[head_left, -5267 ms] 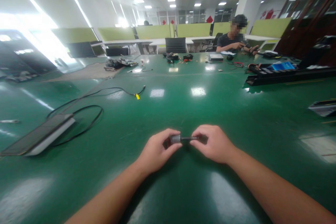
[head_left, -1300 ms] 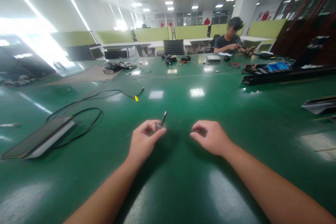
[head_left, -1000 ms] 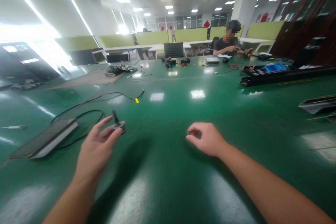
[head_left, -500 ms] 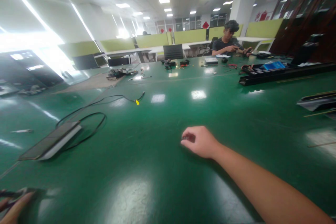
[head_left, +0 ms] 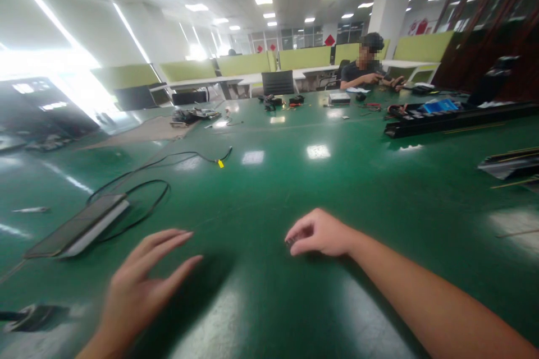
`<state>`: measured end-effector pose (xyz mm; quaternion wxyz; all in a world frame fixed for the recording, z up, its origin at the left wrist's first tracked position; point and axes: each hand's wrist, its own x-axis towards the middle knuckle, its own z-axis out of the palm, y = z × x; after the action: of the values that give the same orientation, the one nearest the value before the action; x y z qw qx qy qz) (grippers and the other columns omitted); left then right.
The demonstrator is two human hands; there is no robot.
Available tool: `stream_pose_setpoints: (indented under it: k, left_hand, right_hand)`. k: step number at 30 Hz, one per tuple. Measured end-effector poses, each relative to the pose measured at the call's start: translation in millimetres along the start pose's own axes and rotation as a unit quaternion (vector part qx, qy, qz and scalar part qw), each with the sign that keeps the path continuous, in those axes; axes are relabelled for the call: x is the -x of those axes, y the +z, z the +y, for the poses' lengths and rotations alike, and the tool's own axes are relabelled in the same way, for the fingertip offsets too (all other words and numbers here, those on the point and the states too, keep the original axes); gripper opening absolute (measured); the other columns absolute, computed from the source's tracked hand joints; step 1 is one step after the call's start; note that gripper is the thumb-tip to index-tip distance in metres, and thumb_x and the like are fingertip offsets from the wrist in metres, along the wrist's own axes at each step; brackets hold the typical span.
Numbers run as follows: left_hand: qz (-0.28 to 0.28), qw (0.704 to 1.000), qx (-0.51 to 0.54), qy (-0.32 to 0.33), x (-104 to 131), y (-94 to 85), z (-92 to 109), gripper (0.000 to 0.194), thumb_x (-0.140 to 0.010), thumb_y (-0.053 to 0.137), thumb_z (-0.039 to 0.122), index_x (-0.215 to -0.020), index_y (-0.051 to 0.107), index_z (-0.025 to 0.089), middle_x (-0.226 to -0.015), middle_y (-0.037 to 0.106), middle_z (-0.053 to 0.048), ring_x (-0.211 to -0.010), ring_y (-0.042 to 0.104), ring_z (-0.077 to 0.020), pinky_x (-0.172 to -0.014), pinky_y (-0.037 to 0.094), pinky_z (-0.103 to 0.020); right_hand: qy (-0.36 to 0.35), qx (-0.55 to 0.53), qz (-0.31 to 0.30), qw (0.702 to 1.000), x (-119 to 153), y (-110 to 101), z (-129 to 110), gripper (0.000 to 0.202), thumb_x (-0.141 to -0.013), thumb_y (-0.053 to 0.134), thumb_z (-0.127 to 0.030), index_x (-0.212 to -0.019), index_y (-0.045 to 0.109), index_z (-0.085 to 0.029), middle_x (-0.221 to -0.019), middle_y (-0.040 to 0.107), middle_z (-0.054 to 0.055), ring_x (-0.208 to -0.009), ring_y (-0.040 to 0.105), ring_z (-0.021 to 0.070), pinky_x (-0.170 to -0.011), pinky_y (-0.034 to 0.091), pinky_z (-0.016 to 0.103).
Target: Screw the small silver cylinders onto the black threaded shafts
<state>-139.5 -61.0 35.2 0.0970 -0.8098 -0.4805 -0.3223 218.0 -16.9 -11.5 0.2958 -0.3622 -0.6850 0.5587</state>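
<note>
My left hand [head_left: 141, 277] hovers over the green tabletop [head_left: 252, 196] with thumb and fingers spread and nothing between them. Its shadow falls on the table to the right. Close to the middle, my right hand [head_left: 322, 234] is bent in a pinch low over the table. A small dark item [head_left: 289, 242] shows at its fingertips, too small and blurred to name. Behind my left hand, near the lower left edge, lies a dark-and-light object [head_left: 36, 317] with a black rod or cable running out of the frame.
A flat grey box [head_left: 80, 227] with a black cable [head_left: 166, 193] lies at the left; the cable carries a yellow tag [head_left: 221, 163]. Black channels [head_left: 458, 119] and thin rods extend along the right. Across the table a person [head_left: 365, 67] sits handling something.
My left hand has left the dark object at the lower left and swung right, fingers spread. My right hand has come slightly nearer to me, still pinching the small item.
</note>
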Motion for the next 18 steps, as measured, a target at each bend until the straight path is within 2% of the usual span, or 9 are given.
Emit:
stream_pose_setpoints:
  k: [2,4,5,7,10,12,14,16,18]
  left_hand:
    - [-0.083,0.988,0.101,0.081,-24.2,26.2,32.0,0.041,-0.086,0.068,0.036,-0.125,0.060,0.030,-0.118,0.062,-0.005,-0.102,0.064,-0.0205,-0.091,0.055,-0.033]
    - [-0.148,0.963,0.175,0.140,-46.3,51.8,63.8,0.048,-0.085,0.071,0.030,-0.131,0.058,0.030,-0.125,0.061,-0.008,-0.111,0.062,-0.0225,-0.093,0.055,-0.035]
    - [-0.160,0.950,0.211,0.165,-54.6,63.4,77.4,0.046,-0.084,0.071,0.028,-0.130,0.060,0.030,-0.124,0.062,-0.009,-0.112,0.062,-0.0231,-0.094,0.054,-0.036]
    - [-0.165,0.925,0.288,0.185,-64.4,82.2,98.1,0.031,-0.087,0.068,0.024,-0.117,0.069,0.029,-0.117,0.066,-0.009,-0.108,0.064,-0.0216,-0.091,0.055,-0.035]
    - [-0.155,0.909,0.362,0.139,-66.4,95.3,112.6,0.020,-0.088,0.065,0.021,-0.105,0.074,0.027,-0.109,0.070,-0.008,-0.100,0.067,-0.0190,-0.086,0.056,-0.032]
    - [-0.145,0.911,0.376,0.090,-64.7,92.1,112.3,0.017,-0.088,0.065,0.022,-0.104,0.073,0.024,-0.104,0.072,-0.007,-0.097,0.068,-0.0186,-0.085,0.056,-0.031]
    - [-0.116,0.925,0.359,0.037,-63.0,79.2,102.9,0.015,-0.088,0.065,0.026,-0.100,0.073,0.022,-0.099,0.073,-0.006,-0.093,0.069,-0.0185,-0.085,0.056,-0.031]
    - [-0.059,0.954,0.294,-0.029,-60.3,57.6,83.7,0.015,-0.087,0.067,0.031,-0.096,0.073,0.022,-0.096,0.074,-0.004,-0.089,0.069,-0.0188,-0.085,0.057,-0.031]
    - [0.004,0.978,0.187,-0.093,-55.1,29.8,57.9,0.019,-0.086,0.066,0.037,-0.096,0.072,0.022,-0.095,0.073,-0.002,-0.086,0.069,-0.0190,-0.083,0.057,-0.032]
  right_hand:
    - [-0.004,-0.026,-0.031,0.999,1.7,-1.9,-1.1,0.038,-0.065,0.085,-0.036,-0.097,0.080,-0.015,-0.076,0.074,0.005,-0.064,0.060,0.0136,-0.061,0.045,0.024]
    - [-0.013,-0.050,-0.057,0.997,3.0,-3.5,-0.5,0.039,-0.066,0.085,-0.037,-0.098,0.080,-0.015,-0.078,0.075,0.004,-0.066,0.060,0.0136,-0.064,0.045,0.024]
    - [-0.017,-0.064,-0.067,0.996,3.2,-3.9,0.7,0.038,-0.066,0.085,-0.036,-0.097,0.080,-0.015,-0.078,0.075,0.004,-0.066,0.060,0.0137,-0.065,0.045,0.025]
    - [-0.017,-0.093,-0.077,0.993,2.0,-3.6,5.0,0.034,-0.065,0.085,-0.036,-0.091,0.080,-0.013,-0.074,0.073,0.003,-0.064,0.059,0.0134,-0.065,0.045,0.025]
    - [0.005,-0.168,-0.063,0.984,-3.2,-0.6,13.2,0.031,-0.061,0.087,-0.034,-0.082,0.080,-0.012,-0.068,0.071,0.002,-0.061,0.058,0.0129,-0.065,0.045,0.026]
    - [0.014,-0.223,-0.058,0.973,-7.6,2.0,17.8,0.033,-0.058,0.089,-0.033,-0.080,0.079,-0.011,-0.070,0.071,0.003,-0.063,0.060,0.0134,-0.067,0.046,0.027]
    - [0.013,-0.286,-0.042,0.957,-11.4,3.8,20.2,0.038,-0.058,0.089,-0.035,-0.085,0.078,-0.011,-0.070,0.071,0.004,-0.063,0.060,0.0135,-0.068,0.046,0.028]
    - [0.007,-0.338,-0.038,0.940,-13.7,4.2,20.3,0.042,-0.061,0.087,-0.040,-0.089,0.078,-0.010,-0.069,0.070,0.005,-0.063,0.061,0.0137,-0.068,0.046,0.029]
    - [0.008,-0.340,-0.054,0.939,-14.3,3.8,18.5,0.041,-0.063,0.086,-0.041,-0.089,0.077,-0.011,-0.069,0.070,0.005,-0.063,0.062,0.0136,-0.068,0.046,0.028]
